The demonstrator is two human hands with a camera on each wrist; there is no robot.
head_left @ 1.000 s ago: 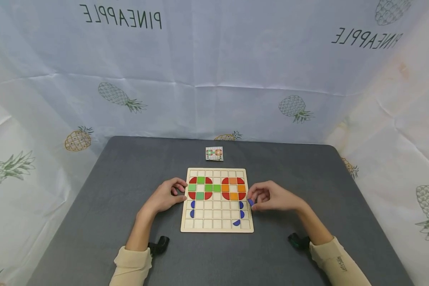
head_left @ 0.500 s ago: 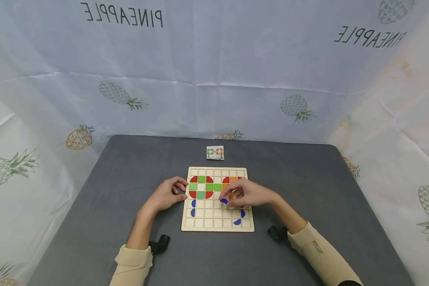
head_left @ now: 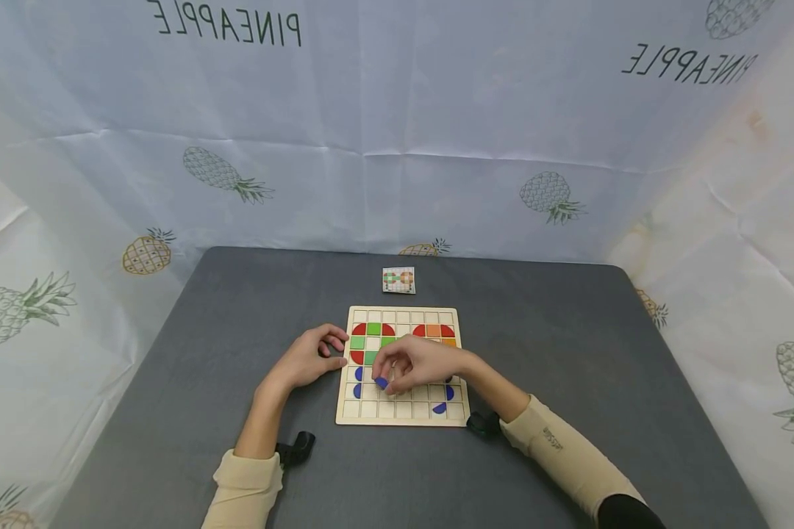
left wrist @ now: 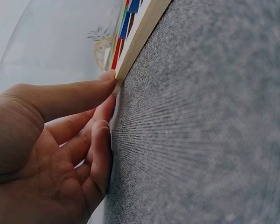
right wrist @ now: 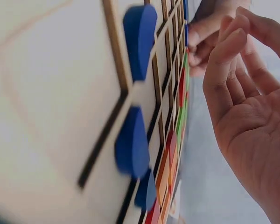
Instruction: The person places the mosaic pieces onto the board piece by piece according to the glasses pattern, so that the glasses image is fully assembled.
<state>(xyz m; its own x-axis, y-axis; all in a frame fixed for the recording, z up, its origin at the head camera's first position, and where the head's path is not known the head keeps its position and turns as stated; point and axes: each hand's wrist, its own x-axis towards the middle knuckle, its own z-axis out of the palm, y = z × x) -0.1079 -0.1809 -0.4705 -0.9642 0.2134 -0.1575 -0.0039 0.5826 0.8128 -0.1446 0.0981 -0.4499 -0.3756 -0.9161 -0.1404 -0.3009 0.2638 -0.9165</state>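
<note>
A square wooden grid board (head_left: 403, 415) lies on the dark table. My right hand (head_left: 418, 361) is over the middle of it, pinching a blue half-round piece (head_left: 381, 383) between thumb and fingers. That piece cannot be made out in the right wrist view, where the fingertips (right wrist: 241, 21) come together. My left hand (head_left: 309, 358) rests at the board's left edge; its thumb (left wrist: 79, 97) touches the edge and the other fingers bend loosely beside it. Two blue half-rounds (head_left: 358, 374) sit near the left side. Others (head_left: 440, 408) sit at the lower right.
Red rounded pieces and green squares (head_left: 357, 342) form a ring at the board's upper left. Red and orange pieces (head_left: 433, 330) show at upper right, partly behind the right hand. A small printed card (head_left: 398, 280) lies behind the board. A pineapple-print cloth (head_left: 397, 110) hangs beyond the table.
My right hand has moved left from the board's right edge to over its middle, carrying the blue half-round piece. My left hand has stayed at the left edge.
</note>
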